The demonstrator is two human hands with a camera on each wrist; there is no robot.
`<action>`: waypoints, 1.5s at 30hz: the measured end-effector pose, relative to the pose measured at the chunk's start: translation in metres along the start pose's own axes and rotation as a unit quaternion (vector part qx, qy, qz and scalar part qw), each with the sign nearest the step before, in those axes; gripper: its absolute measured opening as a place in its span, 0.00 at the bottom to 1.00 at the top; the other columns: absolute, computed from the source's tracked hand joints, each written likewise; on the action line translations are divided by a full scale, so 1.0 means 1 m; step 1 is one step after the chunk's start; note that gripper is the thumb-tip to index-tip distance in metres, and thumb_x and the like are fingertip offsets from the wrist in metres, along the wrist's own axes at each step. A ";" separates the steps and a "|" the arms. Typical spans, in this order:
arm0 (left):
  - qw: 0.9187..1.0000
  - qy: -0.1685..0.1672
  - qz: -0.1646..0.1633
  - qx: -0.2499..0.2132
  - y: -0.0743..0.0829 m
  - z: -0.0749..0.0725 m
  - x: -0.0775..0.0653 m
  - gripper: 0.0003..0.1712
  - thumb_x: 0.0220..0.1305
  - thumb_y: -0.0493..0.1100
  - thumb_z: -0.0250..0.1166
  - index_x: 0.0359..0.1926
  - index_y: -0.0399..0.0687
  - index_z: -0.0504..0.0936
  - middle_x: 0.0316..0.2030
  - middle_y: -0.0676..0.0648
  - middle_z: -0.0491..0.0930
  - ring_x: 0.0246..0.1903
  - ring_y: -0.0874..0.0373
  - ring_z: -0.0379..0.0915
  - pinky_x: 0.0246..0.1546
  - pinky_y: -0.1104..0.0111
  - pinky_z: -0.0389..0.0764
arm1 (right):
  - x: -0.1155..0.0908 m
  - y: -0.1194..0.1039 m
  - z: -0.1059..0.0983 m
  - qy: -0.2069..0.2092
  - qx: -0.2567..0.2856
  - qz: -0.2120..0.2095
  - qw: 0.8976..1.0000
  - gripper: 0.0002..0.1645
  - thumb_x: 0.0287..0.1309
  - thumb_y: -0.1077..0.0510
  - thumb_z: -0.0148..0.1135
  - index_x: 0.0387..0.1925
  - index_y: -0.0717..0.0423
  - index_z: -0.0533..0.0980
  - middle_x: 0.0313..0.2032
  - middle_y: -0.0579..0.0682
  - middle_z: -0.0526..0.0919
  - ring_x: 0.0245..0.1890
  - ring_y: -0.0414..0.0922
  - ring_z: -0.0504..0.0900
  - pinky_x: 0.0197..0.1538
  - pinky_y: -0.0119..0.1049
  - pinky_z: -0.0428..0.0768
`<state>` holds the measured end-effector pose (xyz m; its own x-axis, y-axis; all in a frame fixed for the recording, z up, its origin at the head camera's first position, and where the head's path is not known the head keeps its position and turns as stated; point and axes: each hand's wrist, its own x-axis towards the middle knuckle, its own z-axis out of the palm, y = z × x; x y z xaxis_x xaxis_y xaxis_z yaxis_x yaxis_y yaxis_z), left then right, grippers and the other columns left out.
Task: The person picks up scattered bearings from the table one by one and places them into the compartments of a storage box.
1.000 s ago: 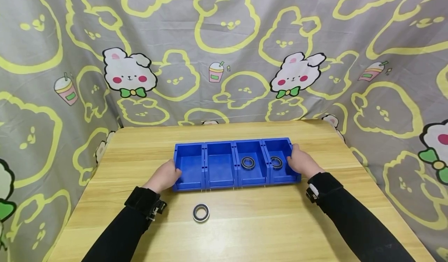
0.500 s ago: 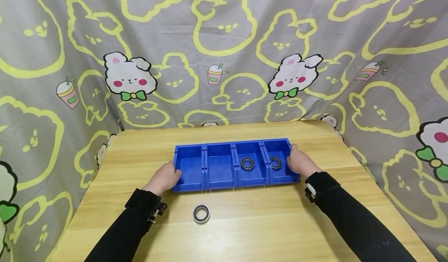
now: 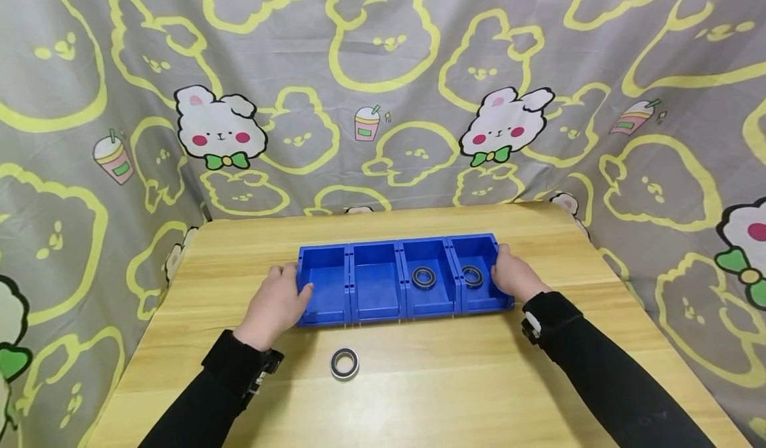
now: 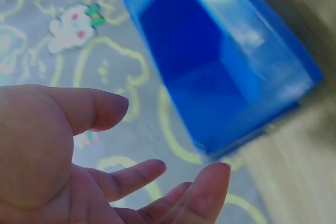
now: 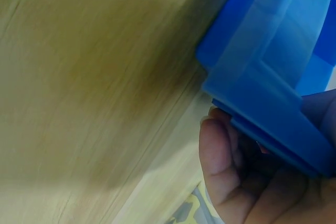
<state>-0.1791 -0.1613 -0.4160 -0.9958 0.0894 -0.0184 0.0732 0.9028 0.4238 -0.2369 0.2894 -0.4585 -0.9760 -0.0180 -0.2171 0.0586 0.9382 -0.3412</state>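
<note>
A row of joined blue plastic bins (image 3: 375,295) sits on the table. One ring-shaped bearing (image 3: 423,288) lies in the third bin from the left, and a second bearing (image 3: 473,286) in the rightmost bin. A third bearing (image 3: 344,377) is on the tabletop in front of the row. My right hand (image 3: 517,275) grips the right end wall; in the right wrist view its fingers curl under the bin edge (image 5: 262,98). Beside the left end is my left hand (image 3: 272,305). The left wrist view shows its fingers (image 4: 207,195) spread, apart from the bin (image 4: 252,40).
The wooden table (image 3: 431,395) runs back to a grey patterned curtain (image 3: 395,155), which also closes off the left and right sides. Black bands with small cameras are strapped to both wrists.
My left hand has let go of the left end wall and its fingers have loosened and moved slightly outward. The right hand keeps its grip, and the bins stay nearly in place.
</note>
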 end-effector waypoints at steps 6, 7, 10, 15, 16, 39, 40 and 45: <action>0.998 0.021 0.058 0.024 0.031 -0.003 -0.025 0.32 0.70 0.52 0.61 0.65 0.32 0.72 0.58 0.29 0.72 0.56 0.36 0.73 0.50 0.45 0.79 | 0.002 -0.002 -0.003 -0.005 -0.006 0.002 1.000 0.30 0.72 0.62 0.43 0.62 0.80 0.47 0.30 0.69 0.78 0.30 0.56 0.82 0.36 0.51 0.80; 0.997 0.019 0.066 0.029 0.036 -0.001 -0.030 0.32 0.69 0.53 0.61 0.64 0.33 0.73 0.58 0.31 0.73 0.56 0.37 0.73 0.50 0.46 0.79 | 0.002 -0.002 -0.003 -0.005 -0.005 0.003 1.000 0.30 0.72 0.61 0.43 0.62 0.80 0.47 0.31 0.69 0.78 0.31 0.56 0.82 0.36 0.51 0.80; 0.995 -0.001 0.090 0.037 0.047 0.005 -0.042 0.32 0.67 0.54 0.64 0.62 0.35 0.75 0.57 0.34 0.75 0.55 0.40 0.74 0.50 0.48 0.80 | 0.003 -0.003 -0.004 -0.006 -0.003 0.008 1.000 0.30 0.73 0.61 0.43 0.63 0.80 0.46 0.32 0.70 0.78 0.32 0.56 0.82 0.36 0.52 0.80; 0.988 -0.050 0.139 0.048 0.054 0.025 -0.059 0.30 0.62 0.54 0.70 0.58 0.39 0.79 0.51 0.37 0.78 0.50 0.39 0.75 0.47 0.47 0.80 | 0.004 -0.002 -0.004 -0.006 -0.003 0.011 1.000 0.30 0.73 0.61 0.43 0.63 0.80 0.47 0.35 0.73 0.79 0.34 0.58 0.83 0.38 0.53 0.81; 0.987 -0.058 0.144 0.051 0.055 0.029 -0.061 0.29 0.60 0.53 0.71 0.57 0.40 0.80 0.50 0.37 0.78 0.49 0.40 0.76 0.45 0.47 0.81 | 0.004 -0.002 -0.004 -0.006 -0.002 0.012 1.000 0.30 0.73 0.61 0.43 0.63 0.79 0.47 0.36 0.74 0.79 0.34 0.59 0.83 0.38 0.53 0.81; 0.977 -0.096 0.158 0.103 0.047 0.067 -0.071 0.17 0.50 0.41 0.74 0.41 0.43 0.81 0.35 0.41 0.75 0.34 0.47 0.72 0.26 0.54 0.78 | 0.003 0.001 0.001 0.008 0.000 0.006 1.000 0.30 0.72 0.61 0.43 0.62 0.79 0.48 0.28 0.67 0.78 0.30 0.56 0.81 0.37 0.53 0.80; 0.977 -0.096 0.160 0.100 0.047 0.068 -0.071 0.17 0.50 0.40 0.74 0.41 0.43 0.81 0.35 0.41 0.75 0.34 0.47 0.72 0.26 0.54 0.78 | 0.003 0.001 0.001 0.008 0.000 0.006 1.000 0.29 0.72 0.61 0.43 0.62 0.79 0.48 0.29 0.67 0.78 0.30 0.56 0.81 0.37 0.53 0.80; 0.978 -0.102 0.159 0.086 0.047 0.069 -0.069 0.18 0.47 0.38 0.74 0.41 0.42 0.81 0.35 0.41 0.74 0.34 0.48 0.71 0.29 0.55 0.78 | 0.001 0.000 0.001 0.006 0.002 0.007 1.000 0.30 0.71 0.61 0.43 0.63 0.79 0.48 0.28 0.66 0.77 0.30 0.55 0.81 0.37 0.52 0.80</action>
<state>-0.1029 -0.0960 -0.4570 -0.8908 0.4440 -0.0970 0.4039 0.8713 0.2789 -0.2377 0.2892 -0.4596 -0.9774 0.0002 -0.2112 0.0740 0.9369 -0.3415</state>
